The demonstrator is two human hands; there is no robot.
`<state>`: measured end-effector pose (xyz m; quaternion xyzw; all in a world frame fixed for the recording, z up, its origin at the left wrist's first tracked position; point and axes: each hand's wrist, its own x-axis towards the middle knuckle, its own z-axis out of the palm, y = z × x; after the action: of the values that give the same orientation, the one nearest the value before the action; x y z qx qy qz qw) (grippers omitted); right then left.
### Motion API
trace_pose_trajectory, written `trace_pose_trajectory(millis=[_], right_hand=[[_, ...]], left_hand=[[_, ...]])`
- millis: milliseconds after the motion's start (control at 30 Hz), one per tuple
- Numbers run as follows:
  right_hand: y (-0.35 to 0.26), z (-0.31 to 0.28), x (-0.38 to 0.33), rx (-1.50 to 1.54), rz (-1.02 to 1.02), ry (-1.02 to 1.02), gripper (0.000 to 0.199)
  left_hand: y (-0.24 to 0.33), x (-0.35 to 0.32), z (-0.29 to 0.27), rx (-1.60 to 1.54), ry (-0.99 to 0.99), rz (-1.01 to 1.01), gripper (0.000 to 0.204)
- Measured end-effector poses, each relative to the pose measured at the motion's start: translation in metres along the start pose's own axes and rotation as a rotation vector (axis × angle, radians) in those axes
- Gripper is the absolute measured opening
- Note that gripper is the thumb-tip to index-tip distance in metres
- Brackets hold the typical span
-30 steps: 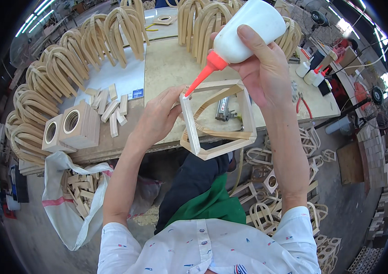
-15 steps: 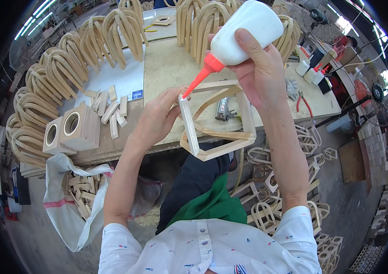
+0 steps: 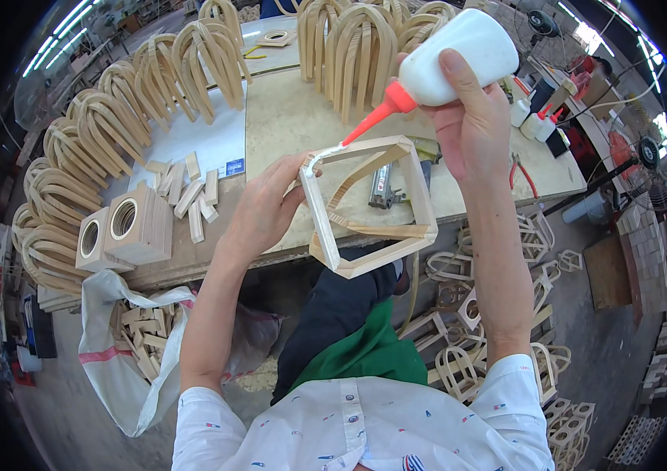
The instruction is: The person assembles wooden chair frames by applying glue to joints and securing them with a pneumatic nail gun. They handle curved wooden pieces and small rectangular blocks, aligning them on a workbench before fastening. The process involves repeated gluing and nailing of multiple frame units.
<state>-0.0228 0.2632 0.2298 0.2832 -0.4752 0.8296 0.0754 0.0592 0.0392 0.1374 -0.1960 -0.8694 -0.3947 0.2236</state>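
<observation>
My left hand [image 3: 261, 206] grips a wooden frame [image 3: 323, 224] at its upper left corner and holds it up in front of the workbench. The frame has a squarish outline, with a curved wooden strip running across behind it. In my right hand [image 3: 471, 125] is a white glue bottle [image 3: 467, 55], tilted with its red nozzle [image 3: 377, 116] pointing down to the left. The nozzle's tip touches the frame's top bar, near the upper left corner. A white line of glue [image 3: 322, 152] lies on that corner and along the left bar.
On the workbench [image 3: 278, 118] stand several bent-wood arches [image 3: 208, 67], two blocks with round holes [image 3: 123, 218], small wood sticks [image 3: 186, 195], a nail gun [image 3: 381, 187] and red pliers [image 3: 523, 177]. A white sack of offcuts [image 3: 118, 365] sits at lower left. More wooden frames [image 3: 459, 373] lie at lower right.
My right hand has moved the glue bottle to the right, and its tip has travelled from the upper left corner onto the top bar. My left hand and the frame have barely moved.
</observation>
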Motion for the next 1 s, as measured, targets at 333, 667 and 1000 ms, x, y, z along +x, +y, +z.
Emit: trace_pose_trajectory(millis=[333, 667, 1000], right_hand=[[0.002, -0.02, -0.004, 0.027, -0.029, 0.063, 0.046], [-0.018, -0.054, -0.011, 0.179, -0.1, 0.219, 0.046], [-0.007, -0.059, -0.016, 0.151, -0.06, 0.254, 0.043]], left_hand=[[0.004, 0.002, 0.001, 0.024, -0.002, -0.006, 0.02], [0.005, 0.001, -0.002, -0.029, -0.006, -0.127, 0.02], [0.008, 0.002, 0.0, -0.023, 0.004, -0.122, 0.019]])
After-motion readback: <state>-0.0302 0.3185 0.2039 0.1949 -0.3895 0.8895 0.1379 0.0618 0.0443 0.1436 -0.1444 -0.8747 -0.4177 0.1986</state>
